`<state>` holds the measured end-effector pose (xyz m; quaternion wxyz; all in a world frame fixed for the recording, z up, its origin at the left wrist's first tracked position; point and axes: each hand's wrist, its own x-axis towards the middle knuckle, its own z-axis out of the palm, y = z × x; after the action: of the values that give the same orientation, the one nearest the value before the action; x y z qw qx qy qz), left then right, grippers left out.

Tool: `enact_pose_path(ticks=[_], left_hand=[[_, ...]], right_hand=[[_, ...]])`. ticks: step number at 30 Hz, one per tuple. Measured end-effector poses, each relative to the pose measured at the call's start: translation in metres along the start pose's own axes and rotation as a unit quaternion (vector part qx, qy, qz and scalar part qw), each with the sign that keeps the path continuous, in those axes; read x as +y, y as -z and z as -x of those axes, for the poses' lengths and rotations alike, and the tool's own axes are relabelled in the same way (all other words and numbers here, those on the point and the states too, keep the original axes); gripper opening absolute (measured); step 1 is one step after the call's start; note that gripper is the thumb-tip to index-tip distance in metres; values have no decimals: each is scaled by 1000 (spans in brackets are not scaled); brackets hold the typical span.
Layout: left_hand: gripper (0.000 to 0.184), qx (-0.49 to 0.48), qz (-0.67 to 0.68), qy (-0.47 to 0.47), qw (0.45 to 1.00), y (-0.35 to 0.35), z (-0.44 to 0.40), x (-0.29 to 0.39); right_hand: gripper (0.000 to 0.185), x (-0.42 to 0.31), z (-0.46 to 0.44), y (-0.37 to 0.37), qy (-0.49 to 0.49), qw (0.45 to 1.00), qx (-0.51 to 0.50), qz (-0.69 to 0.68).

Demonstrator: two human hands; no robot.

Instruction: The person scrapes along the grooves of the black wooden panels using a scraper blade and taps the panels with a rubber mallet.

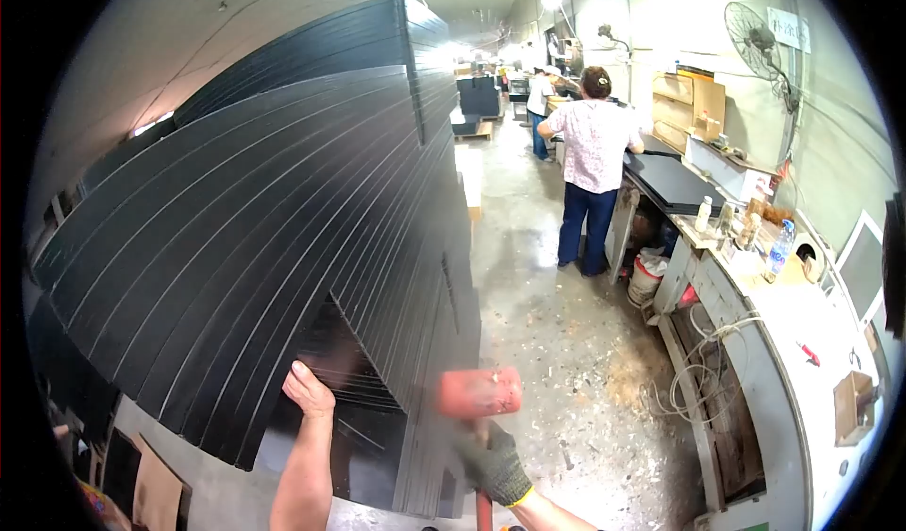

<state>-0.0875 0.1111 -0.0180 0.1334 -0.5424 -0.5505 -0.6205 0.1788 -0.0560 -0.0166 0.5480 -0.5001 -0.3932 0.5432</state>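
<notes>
A large stack of black panels (236, 210) stands on edge to my left, with thin pale lines between the panels. My left hand (309, 389) is bare and closed round the lower edge of one black panel, beside a dark triangular gap; part of its fingers is hidden. My right hand (497, 465) wears a dark grey knitted glove with a yellow cuff. It is wrapped round the handle of a mallet with a red head (479, 392). The mallet is slightly blurred and held just right of the stack's near end.
A long workbench (783, 380) runs along the right, bearing bottles, a small open box (854, 408) and dark panels (675, 182). A person in a patterned top (595, 149) stands at it; another person (540, 106) is farther back. A bucket (647, 276) and loose cable (698, 380) lie near it.
</notes>
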Motion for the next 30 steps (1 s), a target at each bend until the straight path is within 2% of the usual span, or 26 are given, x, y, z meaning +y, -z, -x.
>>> enact_pose_path(ticks=[3,7,8,11,12,13,15,19,23,24,25,26,28,30], left_hand=[[67,16,5,-23,1000,0,-2,6],[66,30,-15,-54,998,-5,3,-6],[65,31,-16,-59,998,-4,3,-6],[64,19,4,-45,999,-3,4,-7],[63,15,10,-40,999,-3,5,-8],[63,13,3,-41,999,-3,9,-12],[62,3,14,-29,999,-3,6,-13],[61,-8,57,-13,998,2,5,-7],[53,-19,87,29,996,7,-6,-18],[49,48,131,44,989,5,-13,-18],[48,49,85,39,994,11,-11,-18],[47,-8,72,92,993,38,-18,18],[43,-96,81,118,985,70,-24,44],[37,-155,125,63,978,91,-24,13]], right_hand=[[24,6,11,16,-72,996,17,-56],[32,4,33,36,-101,994,30,3],[34,-15,45,37,-91,995,35,39],[25,-17,70,46,-134,987,80,47],[32,-6,81,49,-68,996,61,18],[27,0,90,49,-46,995,92,6],[24,13,106,49,-86,988,125,-33],[20,58,126,50,4,986,163,-26],[15,26,148,37,-22,977,207,-48],[13,29,150,37,15,977,202,-61],[12,24,157,39,0,981,181,-72],[12,18,164,39,-14,983,166,-73],[12,17,173,44,-36,988,134,-70],[12,13,180,46,-34,989,123,-69]])
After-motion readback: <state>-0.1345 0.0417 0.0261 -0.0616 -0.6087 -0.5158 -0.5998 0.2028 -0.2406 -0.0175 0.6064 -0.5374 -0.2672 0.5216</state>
